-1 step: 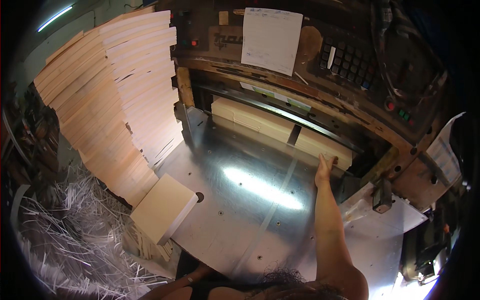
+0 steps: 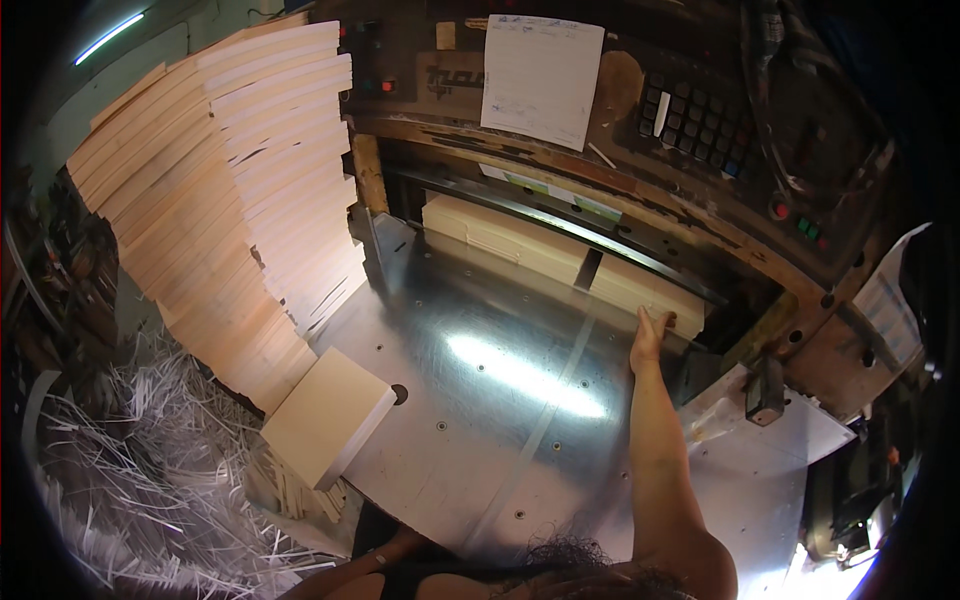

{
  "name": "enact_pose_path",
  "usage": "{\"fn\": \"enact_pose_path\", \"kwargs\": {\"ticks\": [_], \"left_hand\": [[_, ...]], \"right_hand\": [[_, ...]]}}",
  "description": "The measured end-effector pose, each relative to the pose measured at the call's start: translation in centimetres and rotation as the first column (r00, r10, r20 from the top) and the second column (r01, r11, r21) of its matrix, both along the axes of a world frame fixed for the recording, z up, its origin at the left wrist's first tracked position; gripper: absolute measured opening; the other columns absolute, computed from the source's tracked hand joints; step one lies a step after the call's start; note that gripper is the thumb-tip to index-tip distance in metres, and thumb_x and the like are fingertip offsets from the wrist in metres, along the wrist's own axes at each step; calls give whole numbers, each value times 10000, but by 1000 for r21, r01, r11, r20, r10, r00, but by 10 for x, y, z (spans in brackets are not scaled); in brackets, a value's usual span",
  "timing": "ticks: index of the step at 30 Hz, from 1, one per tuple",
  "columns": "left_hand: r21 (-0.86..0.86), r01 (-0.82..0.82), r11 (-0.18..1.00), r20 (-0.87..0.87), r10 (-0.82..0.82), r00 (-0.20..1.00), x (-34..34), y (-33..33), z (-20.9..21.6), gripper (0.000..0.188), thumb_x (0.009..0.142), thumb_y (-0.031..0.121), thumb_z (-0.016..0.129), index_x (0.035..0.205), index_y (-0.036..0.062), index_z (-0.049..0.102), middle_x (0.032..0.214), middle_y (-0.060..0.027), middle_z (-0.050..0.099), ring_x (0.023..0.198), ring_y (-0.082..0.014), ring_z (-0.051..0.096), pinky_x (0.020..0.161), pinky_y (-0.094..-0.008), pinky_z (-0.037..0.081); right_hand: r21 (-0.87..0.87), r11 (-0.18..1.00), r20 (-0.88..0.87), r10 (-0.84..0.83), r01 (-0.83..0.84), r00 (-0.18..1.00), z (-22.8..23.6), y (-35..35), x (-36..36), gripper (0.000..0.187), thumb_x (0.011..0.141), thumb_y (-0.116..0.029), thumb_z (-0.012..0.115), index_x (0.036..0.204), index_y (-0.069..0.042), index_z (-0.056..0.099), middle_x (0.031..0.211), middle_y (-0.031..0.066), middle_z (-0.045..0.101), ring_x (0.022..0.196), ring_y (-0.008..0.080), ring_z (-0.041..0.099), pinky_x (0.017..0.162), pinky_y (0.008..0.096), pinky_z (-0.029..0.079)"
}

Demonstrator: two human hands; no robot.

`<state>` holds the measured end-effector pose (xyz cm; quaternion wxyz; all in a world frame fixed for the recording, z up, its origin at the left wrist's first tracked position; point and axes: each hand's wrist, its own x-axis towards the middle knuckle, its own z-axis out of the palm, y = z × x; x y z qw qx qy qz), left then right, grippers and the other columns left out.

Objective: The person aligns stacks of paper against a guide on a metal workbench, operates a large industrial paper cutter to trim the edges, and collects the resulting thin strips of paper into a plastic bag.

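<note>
My right hand (image 2: 650, 338) reaches forward over the metal bed of a paper cutter (image 2: 500, 400). Its fingers are stretched and apart, touching the front of the right-hand paper stack (image 2: 645, 293) in the cutter's slot. A second paper stack (image 2: 480, 232) lies left of it in the slot, with a dark narrow gap between the two. Low in the picture my left hand (image 2: 405, 545) is by the bed's near edge; its fingers are hidden. A small block of cut paper (image 2: 328, 415) lies at the bed's left corner.
Tall piles of paper (image 2: 230, 180) rise at the left, beside a heap of shredded strips (image 2: 170, 470). Above the slot, the control panel carries a handwritten sheet (image 2: 543, 80), a keypad (image 2: 695, 125) and a red button (image 2: 780, 211). A metal block (image 2: 765, 395) stands right of the bed.
</note>
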<state>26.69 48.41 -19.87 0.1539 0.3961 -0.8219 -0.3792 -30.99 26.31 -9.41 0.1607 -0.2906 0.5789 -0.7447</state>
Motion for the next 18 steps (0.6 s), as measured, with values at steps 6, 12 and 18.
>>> {"fn": "enact_pose_path", "kwargs": {"ticks": [6, 12, 18], "left_hand": [[18, 4, 1000, 15, -4, 1000, -2, -7, 7, 487, 990, 388, 577, 1338, 49, 604, 1337, -180, 618, 1273, -338, 551, 1104, -424, 404], [36, 14, 999, 10, -14, 1000, -6, -9, 11, 490, 990, 395, 577, 1337, 51, 608, 1333, -178, 622, 1269, -336, 556, 1102, -421, 408], [52, 11, 999, 20, -12, 1000, -4, -11, 17, 493, 990, 402, 577, 1335, 53, 611, 1330, -176, 626, 1265, -334, 560, 1100, -419, 411]], "right_hand": [[-45, 998, -46, -50, 48, 998, -7, -6, -2, 1070, 914, -425, 675, 1577, 39, -26, 1632, 326, -141, 1513, 417, -213, 1193, 476, -126], [-35, 999, 13, 18, -17, 1000, -10, -6, -14, 1031, 960, -284, 665, 1580, 21, -101, 1662, 193, -166, 1529, 213, -165, 1221, 361, -25], [40, 999, 30, -28, 27, 999, -7, -6, -2, 1050, 954, -272, 675, 1582, 6, -120, 1662, 159, -192, 1529, 181, -110, 1221, 345, 17]]}}
